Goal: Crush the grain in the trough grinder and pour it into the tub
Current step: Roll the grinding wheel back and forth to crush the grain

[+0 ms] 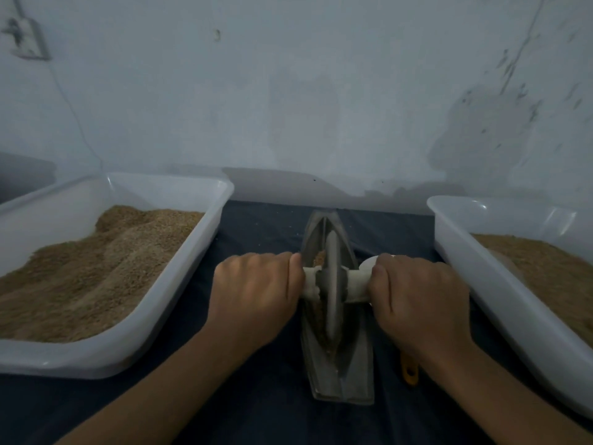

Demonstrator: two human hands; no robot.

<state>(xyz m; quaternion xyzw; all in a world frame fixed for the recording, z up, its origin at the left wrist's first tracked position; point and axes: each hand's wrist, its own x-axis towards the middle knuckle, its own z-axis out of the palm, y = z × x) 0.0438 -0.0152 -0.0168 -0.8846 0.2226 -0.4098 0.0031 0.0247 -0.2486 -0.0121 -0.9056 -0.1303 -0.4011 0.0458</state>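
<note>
I see a boat-shaped grey metal trough grinder (340, 364) lying lengthwise on the dark blue cloth-covered table (263, 406), pointed end toward the far wall. A thin grey metal disc wheel (332, 284) stands upright in its groove, and a white cylindrical axle handle (356, 284) runs through the wheel's hub from left to right. My left hand (256, 293) is clenched around the left end of that handle, my right hand (417, 297) around the right end; both fists are clamped tight on it. Coarse tan grain (319, 261) shows in the trough on the left side of the wheel, partly hidden by it.

I count two translucent white rectangular plastic tubs, both holding heaped brown granular material: the left tub (179, 277) and the right tub (481, 284), each cut off by the frame edge. A small yellow-orange object (410, 370) lies near my right wrist, mostly hidden; I cannot tell what it is.
</note>
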